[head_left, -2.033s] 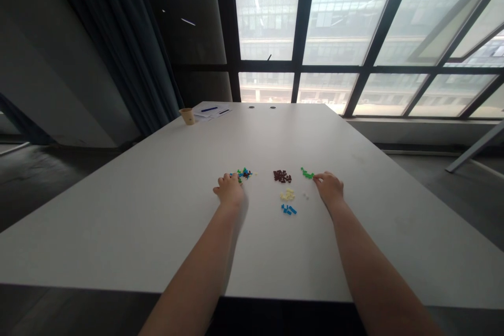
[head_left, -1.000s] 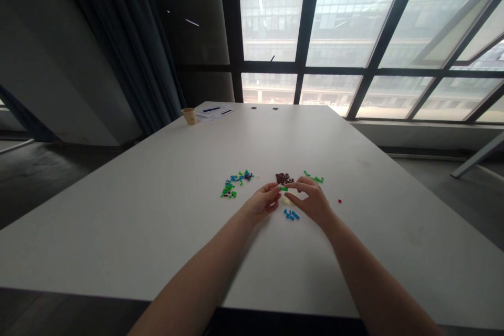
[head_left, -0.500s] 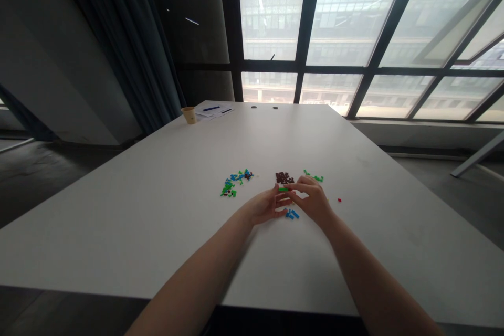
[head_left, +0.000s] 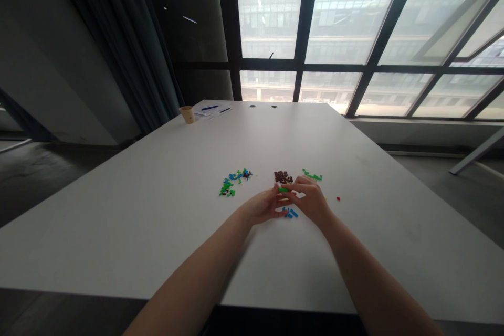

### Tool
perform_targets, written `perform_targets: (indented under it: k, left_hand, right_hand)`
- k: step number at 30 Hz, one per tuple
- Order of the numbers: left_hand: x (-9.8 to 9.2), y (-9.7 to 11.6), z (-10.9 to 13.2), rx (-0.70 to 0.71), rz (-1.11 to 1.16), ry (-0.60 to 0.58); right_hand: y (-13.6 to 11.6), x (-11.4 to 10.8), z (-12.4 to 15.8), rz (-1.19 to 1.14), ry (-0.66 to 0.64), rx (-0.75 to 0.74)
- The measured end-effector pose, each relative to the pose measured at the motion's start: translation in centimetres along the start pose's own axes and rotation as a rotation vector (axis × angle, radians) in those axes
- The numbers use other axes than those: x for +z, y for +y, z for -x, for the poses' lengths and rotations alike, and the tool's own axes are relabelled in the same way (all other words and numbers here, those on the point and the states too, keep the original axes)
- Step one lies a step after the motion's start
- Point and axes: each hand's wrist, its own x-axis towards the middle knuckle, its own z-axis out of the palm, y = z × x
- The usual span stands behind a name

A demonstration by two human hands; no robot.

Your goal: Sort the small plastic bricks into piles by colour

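My left hand (head_left: 264,205) and my right hand (head_left: 309,199) meet fingertip to fingertip above the white table (head_left: 157,210). Between them they pinch a small green brick (head_left: 282,189). Just below the fingers lie a few blue bricks (head_left: 290,213). A dark brown pile (head_left: 282,176) sits just beyond the hands, and a row of green bricks (head_left: 312,174) lies to the right of it. A mixed green and blue scatter (head_left: 233,182) lies to the left of my left hand.
A single red piece (head_left: 337,198) lies right of my right hand. At the table's far left corner stand a paper cup (head_left: 187,114) and papers with pens (head_left: 213,109). Large windows and a dark curtain stand behind the table.
Both hands left the side piles and came together at the middle, where they took a green brick between their fingertips. The mixed scatter at the left is now uncovered.
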Motion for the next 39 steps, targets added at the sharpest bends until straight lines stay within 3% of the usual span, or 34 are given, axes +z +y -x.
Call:
perform_targets:
  k: [6, 9, 11, 15, 17, 19, 22, 25, 31, 36, 39]
  left_hand:
    - [0.3, 0.0, 0.2, -0.001, -0.016, 0.006]
    - [0.2, 0.1, 0.0, 0.032, -0.121, 0.065]
    - [-0.1, 0.4, 0.1, 0.155, -0.356, 0.229]
    - [-1.5, 1.8, 1.2, 0.47, -1.278, 0.847]
    - [-2.3, 2.4, 2.1, 0.334, -1.585, 1.086]
    - [-3.0, 2.7, 2.7, 0.102, -1.724, 1.199]
    - [-3.8, 2.4, 2.9, -0.115, -1.795, 1.185]
    - [-4.3, 2.1, 2.6, -0.136, -1.85, 1.138]
    - [-4.6, 2.3, 2.5, -0.127, -1.902, 1.096]
    - [-4.5, 2.7, 2.5, -0.137, -1.867, 1.08]
    - [-4.4, 2.8, 2.5, -0.131, -1.862, 1.094]
  right_hand:
    - [-0.9, -0.2, 0.0, 0.0, -0.002, 0.002]
    - [-0.2, -0.5, -0.1, 0.019, 0.012, 0.009]
    - [1.0, -1.3, -0.1, 0.095, 0.056, 0.06]
    - [4.6, -3.8, 0.3, 0.45, 0.174, 0.382]
    - [6.0, -4.5, 0.8, 0.585, 0.119, 0.568]
    - [6.9, -4.6, 1.1, 0.634, 0.01, 0.69]
    - [7.5, -3.9, 1.5, 0.626, -0.126, 0.76]
    - [8.0, -3.0, 1.5, 0.624, -0.158, 0.758]
    - [8.5, -2.9, 1.2, 0.601, -0.053, 0.739]
    - [7.1, -3.8, 0.8, 0.559, -0.01, 0.805]
    - [6.2, -4.4, 0.6, 0.491, 0.04, 0.77]
